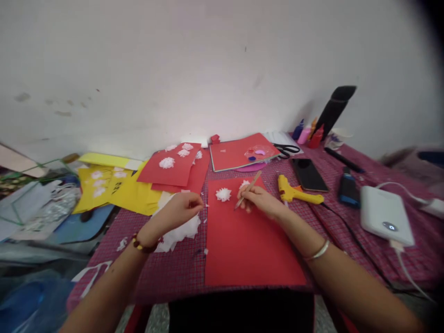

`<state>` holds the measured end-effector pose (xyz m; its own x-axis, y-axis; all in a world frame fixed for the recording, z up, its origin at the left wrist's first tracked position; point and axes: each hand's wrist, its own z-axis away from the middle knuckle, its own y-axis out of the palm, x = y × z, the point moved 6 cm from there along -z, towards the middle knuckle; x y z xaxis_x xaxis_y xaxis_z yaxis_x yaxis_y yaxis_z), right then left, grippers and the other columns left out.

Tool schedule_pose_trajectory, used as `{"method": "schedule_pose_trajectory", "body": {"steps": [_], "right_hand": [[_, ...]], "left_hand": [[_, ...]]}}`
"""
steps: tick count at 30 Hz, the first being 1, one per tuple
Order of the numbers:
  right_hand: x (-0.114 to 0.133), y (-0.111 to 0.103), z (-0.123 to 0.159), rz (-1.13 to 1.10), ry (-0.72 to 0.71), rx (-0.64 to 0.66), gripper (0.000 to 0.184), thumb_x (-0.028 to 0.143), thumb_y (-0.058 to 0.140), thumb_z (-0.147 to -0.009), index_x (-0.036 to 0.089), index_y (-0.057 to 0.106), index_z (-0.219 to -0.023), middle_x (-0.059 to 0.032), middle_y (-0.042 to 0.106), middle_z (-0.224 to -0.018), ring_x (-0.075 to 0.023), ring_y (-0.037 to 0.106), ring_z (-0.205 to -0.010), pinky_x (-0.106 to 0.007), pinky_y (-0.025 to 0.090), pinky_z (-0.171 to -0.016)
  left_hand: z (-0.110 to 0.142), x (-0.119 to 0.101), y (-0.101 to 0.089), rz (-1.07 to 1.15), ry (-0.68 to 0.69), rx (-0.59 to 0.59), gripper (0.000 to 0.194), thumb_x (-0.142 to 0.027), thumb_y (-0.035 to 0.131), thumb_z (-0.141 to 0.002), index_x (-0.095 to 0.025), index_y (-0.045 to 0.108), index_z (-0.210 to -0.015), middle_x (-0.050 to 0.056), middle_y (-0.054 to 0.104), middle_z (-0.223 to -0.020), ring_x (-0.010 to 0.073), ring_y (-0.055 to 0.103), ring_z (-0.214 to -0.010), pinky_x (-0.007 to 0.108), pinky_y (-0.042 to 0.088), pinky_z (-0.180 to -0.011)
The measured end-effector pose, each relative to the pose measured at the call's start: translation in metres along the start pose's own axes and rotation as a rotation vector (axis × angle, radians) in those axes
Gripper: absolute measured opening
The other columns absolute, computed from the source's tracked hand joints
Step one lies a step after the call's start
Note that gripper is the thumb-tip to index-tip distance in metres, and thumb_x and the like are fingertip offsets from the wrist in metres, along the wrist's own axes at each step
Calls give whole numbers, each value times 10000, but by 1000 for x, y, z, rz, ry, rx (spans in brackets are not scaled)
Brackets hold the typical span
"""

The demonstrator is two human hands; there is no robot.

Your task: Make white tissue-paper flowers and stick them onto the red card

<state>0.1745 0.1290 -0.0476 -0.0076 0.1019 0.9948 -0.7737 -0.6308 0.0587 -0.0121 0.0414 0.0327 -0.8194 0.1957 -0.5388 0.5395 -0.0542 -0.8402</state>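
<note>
A large red paper sheet (248, 249) lies in front of me with a ruffled white paper flower (223, 194) near its top left. A second white flower (243, 184) shows partly behind my right hand (255, 199). That hand is closed around a wooden pencil (251, 181), its dark tip slanting down to the left just over the sheet. My left hand (183, 208) hovers left of the sheet, above torn white tissue paper (182, 233). Its fingers are curled together; whatever they may pinch is too small to make out.
Red cards with white flowers (167, 163) and yellow cards (130, 192) lie at the left. On the right are a yellow glue gun (298, 194), a phone (309, 175) and a white power bank (386, 215) with cables. Scissors (287, 149) and paint bottles (316, 137) stand farther back.
</note>
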Motion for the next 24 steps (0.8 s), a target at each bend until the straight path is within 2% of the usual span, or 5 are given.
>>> {"method": "schedule_pose_trajectory", "body": {"steps": [4,8,12,18,24], "right_hand": [[-8,19,2,106,16,142,113,226,459,-788,147,537,-766,-11,608,-604,-85,538,-467,-188,434,-441],[-10,21,3,133,16,149,107,208,440,-798,145,521,-764,-12,606,-618,-85,546,-485,-187,440,-448],[-11,19,1,150,16,164,106,207,432,-809,149,515,-777,-14,620,-639,-77,548,-485,-183,441,-455],[-9,19,1,167,-4,178,112,217,432,-814,147,512,-780,-24,629,-666,-82,555,-514,-191,449,-473],[-7,21,2,183,12,181,111,207,426,-810,144,507,-768,-31,623,-666,-83,550,-525,-190,449,-475]], "left_hand": [[52,21,16,-212,-46,119,142,-181,462,-785,-170,589,-721,19,604,-714,150,544,-662,256,400,-609],[77,26,33,-374,16,64,178,-176,425,-827,-173,580,-912,69,610,-922,203,542,-882,325,413,-784],[73,26,38,-460,-21,1,213,-252,502,-807,-173,552,-998,83,615,-962,242,539,-913,372,404,-804],[58,36,41,-504,-104,0,147,-260,452,-832,-171,562,-794,73,621,-810,226,555,-784,342,398,-709],[56,52,22,-147,-153,-51,204,-286,460,-825,-174,610,-743,45,640,-761,181,567,-742,286,409,-689]]}}
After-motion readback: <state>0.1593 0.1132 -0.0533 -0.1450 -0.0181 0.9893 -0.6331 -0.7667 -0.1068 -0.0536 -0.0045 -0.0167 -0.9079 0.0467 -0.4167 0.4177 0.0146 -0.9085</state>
